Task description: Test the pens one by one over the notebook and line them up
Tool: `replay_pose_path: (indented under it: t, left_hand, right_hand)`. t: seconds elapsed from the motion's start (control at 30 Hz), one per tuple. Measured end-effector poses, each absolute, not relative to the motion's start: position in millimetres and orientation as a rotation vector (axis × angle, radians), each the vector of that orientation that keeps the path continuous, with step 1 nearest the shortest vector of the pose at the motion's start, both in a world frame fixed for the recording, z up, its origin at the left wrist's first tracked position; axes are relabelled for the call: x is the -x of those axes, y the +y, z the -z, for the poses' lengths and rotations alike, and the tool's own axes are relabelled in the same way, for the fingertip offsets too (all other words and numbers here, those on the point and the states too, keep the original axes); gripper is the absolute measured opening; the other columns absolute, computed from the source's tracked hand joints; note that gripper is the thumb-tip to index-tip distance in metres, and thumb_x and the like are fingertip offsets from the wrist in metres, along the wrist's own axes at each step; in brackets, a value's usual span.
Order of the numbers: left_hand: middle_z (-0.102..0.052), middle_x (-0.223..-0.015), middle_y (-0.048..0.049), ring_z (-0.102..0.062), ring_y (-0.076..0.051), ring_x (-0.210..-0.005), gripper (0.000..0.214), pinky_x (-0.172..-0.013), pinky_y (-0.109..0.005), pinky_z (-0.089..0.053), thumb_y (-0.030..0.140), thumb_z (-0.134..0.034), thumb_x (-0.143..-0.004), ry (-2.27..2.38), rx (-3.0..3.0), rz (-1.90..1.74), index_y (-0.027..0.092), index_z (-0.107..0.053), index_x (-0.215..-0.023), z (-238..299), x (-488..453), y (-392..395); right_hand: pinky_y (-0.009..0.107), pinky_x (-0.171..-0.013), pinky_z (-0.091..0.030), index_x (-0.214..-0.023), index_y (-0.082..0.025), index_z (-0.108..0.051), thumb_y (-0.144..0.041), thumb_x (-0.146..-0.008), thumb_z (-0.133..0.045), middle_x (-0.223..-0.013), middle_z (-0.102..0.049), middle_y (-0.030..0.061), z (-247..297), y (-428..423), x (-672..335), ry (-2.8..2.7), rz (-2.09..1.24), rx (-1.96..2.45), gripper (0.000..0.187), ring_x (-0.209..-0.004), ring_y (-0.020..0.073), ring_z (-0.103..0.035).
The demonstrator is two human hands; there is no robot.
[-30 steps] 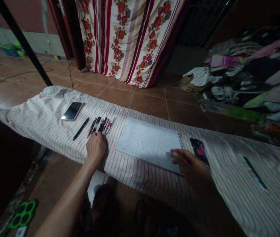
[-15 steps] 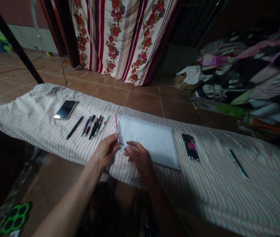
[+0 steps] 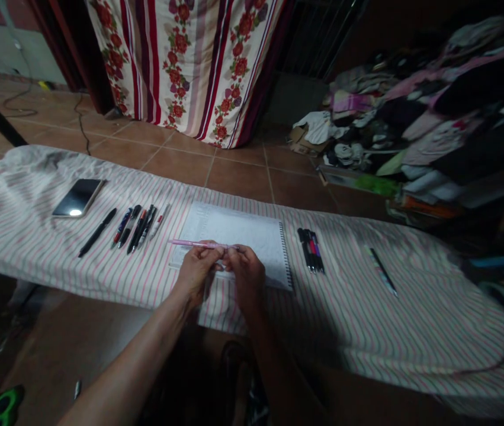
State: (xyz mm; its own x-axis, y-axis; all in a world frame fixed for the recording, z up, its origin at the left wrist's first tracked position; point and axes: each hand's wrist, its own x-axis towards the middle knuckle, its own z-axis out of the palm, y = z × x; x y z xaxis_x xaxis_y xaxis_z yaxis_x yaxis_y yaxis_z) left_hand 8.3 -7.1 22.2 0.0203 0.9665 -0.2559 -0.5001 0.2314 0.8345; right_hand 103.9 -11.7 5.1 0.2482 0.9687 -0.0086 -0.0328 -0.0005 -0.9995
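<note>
A pink pen (image 3: 188,242) lies level across both hands, above the lower left part of a spiral notebook (image 3: 252,236). My left hand (image 3: 199,269) is closed on the pen's middle. My right hand (image 3: 248,269) pinches its right end, thumb and fingertips pressed together. The notebook is open at a pale page, its coil on the right side. Left of it several pens (image 3: 138,229) lie in a row, with a black pen (image 3: 97,232) a little apart. To the right sits a smaller group of pens (image 3: 311,251), dark with red and purple parts.
A striped cloth (image 3: 349,331) covers the long surface. Toward its left end rests a phone (image 3: 78,197); at the right lies a single pen (image 3: 384,272). Beyond are a floral curtain (image 3: 176,65), the tiled floor (image 3: 238,177) and heaped clothes (image 3: 411,112).
The pink pen has turned from nearly upright to level. My right hand has moved in and taken its right end. The view has shifted to the right.
</note>
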Motion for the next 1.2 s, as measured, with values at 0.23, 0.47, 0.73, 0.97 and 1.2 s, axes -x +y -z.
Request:
replay_pose_path:
  t: [0.23, 0.47, 0.73, 0.97, 1.2]
  left_hand:
    - [-0.063, -0.067, -0.006, -0.056, -0.014, -0.056, 0.033, -0.052, -0.026, -0.043, 0.044, -0.052, -0.079, 1.275, -1.146, -0.966, 0.012, -0.061, -0.075, -30, -10, -22]
    - [-0.063, -0.099, -0.008, -0.056, -0.021, -0.091, 0.035, -0.074, -0.031, -0.045, 0.025, -0.045, -0.085, 1.652, -2.434, -0.711, 0.022, -0.054, -0.119, -24, 8, -20]
    - [-0.062, -0.087, -0.0069, -0.056, -0.02, -0.08, 0.037, -0.064, -0.028, -0.042, 0.017, -0.04, -0.081, 1.746, -2.469, -0.618, 0.019, -0.057, -0.114, -12, -2, -23]
    - [-0.065, -0.072, -0.0034, -0.058, -0.015, -0.065, 0.032, -0.061, -0.025, -0.042, 0.031, -0.039, -0.085, 1.404, -1.65, -0.776, 0.014, -0.065, -0.093, -10, -6, -16]
    - [-0.064, -0.082, -0.0044, -0.059, -0.016, -0.075, 0.032, -0.066, -0.026, -0.042, 0.028, -0.038, -0.087, 1.625, -1.941, -0.792, 0.018, -0.064, -0.103, -16, -5, -18]
  right_hand:
    - [0.023, -0.051, -0.042, -0.076, -0.017, -0.06, -0.041, -0.075, -0.057, -0.062, -0.061, -0.001, -4, -6, -130, -0.956, -0.981, 1.388, 0.024, -0.054, 0.0108, -0.054]
    - [0.025, -0.051, -0.042, -0.076, -0.018, -0.064, -0.038, -0.067, -0.064, -0.061, -0.064, 0.0006, -3, -1, -139, -1.088, -1.169, 1.233, 0.023, -0.051, 0.0114, -0.054]
    - [0.023, -0.052, -0.037, -0.07, -0.017, -0.065, -0.038, -0.064, -0.066, -0.057, -0.059, -0.0014, -6, -1, -131, -0.849, -1.239, 1.292, 0.022, -0.053, 0.009, -0.049]
    - [0.023, -0.055, -0.038, -0.067, -0.018, -0.065, -0.032, -0.067, -0.06, -0.055, -0.056, -0.0029, -16, -2, -137, -1.05, -1.098, 1.331, 0.015, -0.055, 0.0112, -0.05]
    - [0.025, -0.061, -0.042, -0.079, -0.018, -0.062, -0.036, -0.069, -0.061, -0.07, -0.062, -0.0002, -4, 0, -131, -0.93, -1.216, 1.173, 0.02, -0.061, 0.0111, -0.054]
